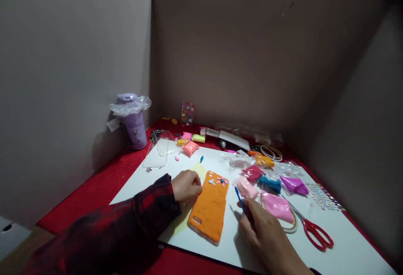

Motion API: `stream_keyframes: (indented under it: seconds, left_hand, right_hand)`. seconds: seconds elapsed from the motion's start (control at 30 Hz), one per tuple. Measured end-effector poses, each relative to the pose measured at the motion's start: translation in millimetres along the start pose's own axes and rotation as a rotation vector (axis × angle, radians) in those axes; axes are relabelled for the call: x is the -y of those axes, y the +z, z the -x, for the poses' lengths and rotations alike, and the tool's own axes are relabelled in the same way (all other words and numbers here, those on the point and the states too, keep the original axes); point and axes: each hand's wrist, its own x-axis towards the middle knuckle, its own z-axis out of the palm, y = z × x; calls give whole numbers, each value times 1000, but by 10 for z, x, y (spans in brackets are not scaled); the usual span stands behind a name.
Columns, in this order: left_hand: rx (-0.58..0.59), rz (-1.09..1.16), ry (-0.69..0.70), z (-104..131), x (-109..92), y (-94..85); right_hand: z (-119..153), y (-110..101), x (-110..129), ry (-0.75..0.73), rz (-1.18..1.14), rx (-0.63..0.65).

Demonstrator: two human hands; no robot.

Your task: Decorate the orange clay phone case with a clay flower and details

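An orange clay-covered phone case (210, 210) lies on the white board (126, 189), with a pink flower (222, 181) and a small pale piece (212, 182) near its top end. My left hand (186, 186) rests at the case's upper left edge, fingers curled together; what they hold, if anything, is hidden. To the right of the case, my right hand (260, 224) pinches a thin blue tool (238, 197), its tip pointing up and away. A yellow paper (199, 169) lies partly under the case.
Red scissors (316, 233) and bagged clay, including pink (277, 206), blue (269, 184) and purple (294, 185), lie on the right. Clear cases (157, 153) and a purple cup (135, 128) stand or lie at the left. Grey walls (233, 56) enclose the workspace.
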Motion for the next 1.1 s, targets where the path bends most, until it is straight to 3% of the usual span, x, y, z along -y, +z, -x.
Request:
stream_keyframes:
  seconds: [0.2, 0.37, 0.47, 0.57, 0.73, 0.9, 1.1]
  left_hand:
    - [163, 202, 38, 18, 33, 30]
    - [340, 817, -20, 41, 41, 82]
    - [443, 1031, 7, 45, 51, 91]
    - [481, 1148, 10, 35, 69, 81]
    - [490, 1294, -140, 19, 64, 30]
    - [362, 1225, -125, 25, 28, 19]
    - [-20, 1055, -37, -27, 48, -1]
  right_hand:
    - [-81, -66, 39, 75, -263, -7]
    - [-80, -45, 18, 91, -303, -68]
    - [-84, -11, 9, 86, -298, -105]
    - [-87, 23, -3, 71, -299, -131]
    - [-65, 74, -53, 30, -312, -186]
    - [-186, 47, -47, -64, -306, -319]
    - [-326, 124, 91, -170, -426, -496]
